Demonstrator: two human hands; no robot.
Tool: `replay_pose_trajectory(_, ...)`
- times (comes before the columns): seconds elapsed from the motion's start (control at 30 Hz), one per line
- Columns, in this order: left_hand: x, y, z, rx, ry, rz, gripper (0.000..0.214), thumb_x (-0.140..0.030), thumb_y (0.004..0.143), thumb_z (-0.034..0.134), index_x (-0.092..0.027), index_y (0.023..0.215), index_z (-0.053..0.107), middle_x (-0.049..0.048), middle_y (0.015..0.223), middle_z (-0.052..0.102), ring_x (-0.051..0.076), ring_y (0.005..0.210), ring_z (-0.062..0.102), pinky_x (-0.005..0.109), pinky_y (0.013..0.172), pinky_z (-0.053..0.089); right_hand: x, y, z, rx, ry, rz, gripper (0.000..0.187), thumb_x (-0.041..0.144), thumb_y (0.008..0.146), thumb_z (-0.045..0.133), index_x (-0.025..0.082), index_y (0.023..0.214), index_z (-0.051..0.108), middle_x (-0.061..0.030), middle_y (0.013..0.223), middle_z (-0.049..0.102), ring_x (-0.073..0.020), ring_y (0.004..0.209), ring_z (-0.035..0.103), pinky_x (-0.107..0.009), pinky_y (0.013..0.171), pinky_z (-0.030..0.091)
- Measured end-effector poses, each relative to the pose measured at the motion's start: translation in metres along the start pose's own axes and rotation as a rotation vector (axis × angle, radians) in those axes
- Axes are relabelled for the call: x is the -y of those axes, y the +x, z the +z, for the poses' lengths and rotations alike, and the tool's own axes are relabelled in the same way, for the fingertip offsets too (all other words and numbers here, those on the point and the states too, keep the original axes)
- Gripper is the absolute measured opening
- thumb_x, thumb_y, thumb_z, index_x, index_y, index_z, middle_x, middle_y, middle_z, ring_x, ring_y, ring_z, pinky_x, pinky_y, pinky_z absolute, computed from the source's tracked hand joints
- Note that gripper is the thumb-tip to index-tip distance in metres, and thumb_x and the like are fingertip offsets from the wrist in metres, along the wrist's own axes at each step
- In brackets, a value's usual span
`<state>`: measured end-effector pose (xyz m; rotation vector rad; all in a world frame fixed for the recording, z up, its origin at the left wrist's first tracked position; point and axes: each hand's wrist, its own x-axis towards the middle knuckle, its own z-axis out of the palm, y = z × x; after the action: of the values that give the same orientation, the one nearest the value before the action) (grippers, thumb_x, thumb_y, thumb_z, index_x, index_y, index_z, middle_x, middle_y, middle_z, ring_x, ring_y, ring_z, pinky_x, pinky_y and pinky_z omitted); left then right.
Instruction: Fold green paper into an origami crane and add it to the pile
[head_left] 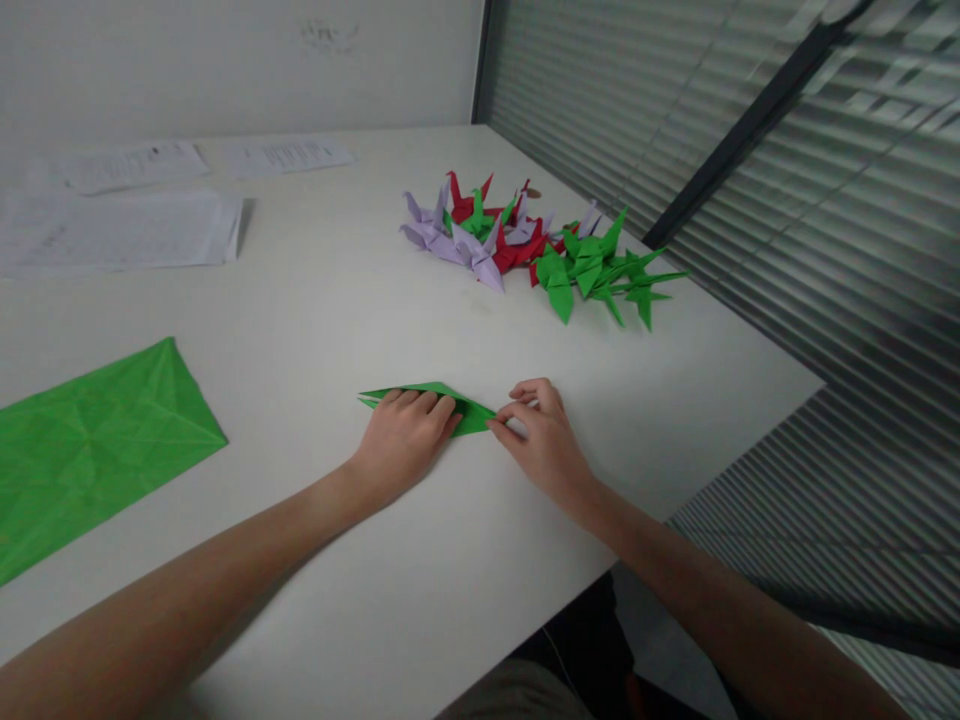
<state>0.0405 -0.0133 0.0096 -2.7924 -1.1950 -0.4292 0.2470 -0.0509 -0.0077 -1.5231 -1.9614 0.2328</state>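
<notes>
A narrow folded green paper lies on the white table in front of me. My left hand rests flat on its left part, fingers stretched over it and pressing it down. My right hand is curled at the paper's right tip, thumb and fingers pinched on that end. Most of the paper's middle is hidden under my left fingers.
A pile of folded paper cranes, lilac, red and green, lies farther back. A creased green sheet lies at the left. White printed papers sit at the far left. The table's edge runs along the right beside window blinds.
</notes>
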Motion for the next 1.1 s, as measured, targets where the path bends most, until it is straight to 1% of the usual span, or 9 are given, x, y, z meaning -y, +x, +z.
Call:
replay_pose_trajectory(0.13,0.006,-0.004,0.000,-0.053,-0.082,0.017,0.020,-0.025,0.098,0.048,-0.013,0.092,0.063,0.0087,0.085,0.065,0.022,0.077,0.062,0.036,0.071,0.049,-0.002,0.000,0.001,-0.012,0.027,0.017,0.009,0.018,0.084,0.066,0.018,0.075,0.065,-0.0090,0.101,0.049,-0.0217,0.092,0.055,-0.043,0.090,0.050)
replay_pose_trajectory(0.23,0.009,-0.011,-0.005,-0.203,-0.121,0.125,0.017,-0.018,0.097,0.050,-0.012,0.108,0.061,0.0145,0.110,0.064,0.025,0.101,0.060,0.039,0.085,0.050,-0.008,0.002,-0.001,-0.001,0.057,-0.008,0.007,0.018,0.084,0.066,0.018,0.077,0.066,-0.0092,0.102,0.050,-0.0217,0.094,0.056,-0.042,0.089,0.051)
replay_pose_trajectory(0.3,0.009,-0.016,-0.009,-0.248,-0.069,0.246,0.016,-0.015,0.096,0.052,-0.014,0.107,0.062,0.0135,0.112,0.065,0.027,0.110,0.057,0.043,0.090,0.049,-0.014,0.004,-0.004,0.016,0.063,-0.034,0.007,0.019,0.085,0.066,0.019,0.078,0.067,-0.0087,0.101,0.051,-0.0218,0.095,0.056,-0.042,0.088,0.051)
replay_pose_trajectory(0.4,0.007,-0.019,-0.009,-0.225,-0.039,0.423,0.016,-0.013,0.096,0.050,-0.011,0.105,0.063,0.0116,0.108,0.069,0.026,0.108,0.061,0.041,0.090,0.052,-0.023,0.007,-0.010,0.038,0.051,-0.039,0.006,0.020,0.084,0.066,0.019,0.078,0.067,-0.0078,0.099,0.052,-0.0217,0.093,0.056,-0.042,0.086,0.051)
replay_pose_trajectory(0.5,0.006,-0.017,-0.003,-0.210,-0.076,0.499,0.022,-0.011,0.096,0.048,-0.008,0.114,0.061,0.0145,0.118,0.068,0.026,0.114,0.062,0.042,0.096,0.054,-0.033,0.010,-0.018,0.071,0.051,-0.036,0.007,0.020,0.085,0.066,0.019,0.078,0.066,-0.0074,0.097,0.053,-0.0214,0.091,0.056,-0.042,0.087,0.050)
replay_pose_trajectory(0.63,0.011,-0.014,0.006,-0.116,-0.214,0.525,0.031,-0.020,0.099,0.046,-0.007,0.126,0.056,0.0172,0.129,0.063,0.025,0.121,0.060,0.042,0.103,0.053,-0.046,0.015,-0.025,0.135,0.094,-0.045,0.009,0.022,0.086,0.064,0.020,0.078,0.065,-0.0064,0.097,0.052,-0.0199,0.088,0.057,-0.039,0.084,0.051)
replay_pose_trajectory(0.77,0.017,-0.012,0.005,-0.025,-0.281,0.565,0.036,-0.025,0.099,0.047,-0.003,0.126,0.055,0.0225,0.138,0.054,0.029,0.129,0.053,0.044,0.109,0.048,-0.055,0.021,-0.032,0.192,0.130,-0.074,0.012,0.022,0.087,0.062,0.019,0.076,0.063,-0.0059,0.097,0.051,-0.0174,0.085,0.058,-0.036,0.081,0.052)
replay_pose_trajectory(1.0,0.014,-0.013,0.001,-0.064,-0.332,0.511,0.027,-0.019,0.095,0.052,-0.010,0.119,0.060,0.0143,0.109,0.065,0.026,0.109,0.061,0.043,0.097,0.054,-0.043,0.041,-0.059,0.265,0.146,-0.179,0.010,0.025,0.089,0.062,0.018,0.082,0.063,-0.0072,0.103,0.050,-0.0161,0.084,0.057,-0.034,0.079,0.052)
replay_pose_trajectory(1.1,0.010,-0.015,-0.001,-0.134,-0.365,0.440,0.040,-0.017,0.094,0.054,-0.013,0.134,0.049,0.0161,0.120,0.059,0.027,0.118,0.056,0.044,0.099,0.052,-0.026,0.053,-0.075,0.262,0.134,-0.248,0.011,0.026,0.091,0.059,0.018,0.084,0.062,-0.0085,0.105,0.050,-0.0174,0.086,0.057,-0.033,0.076,0.051)
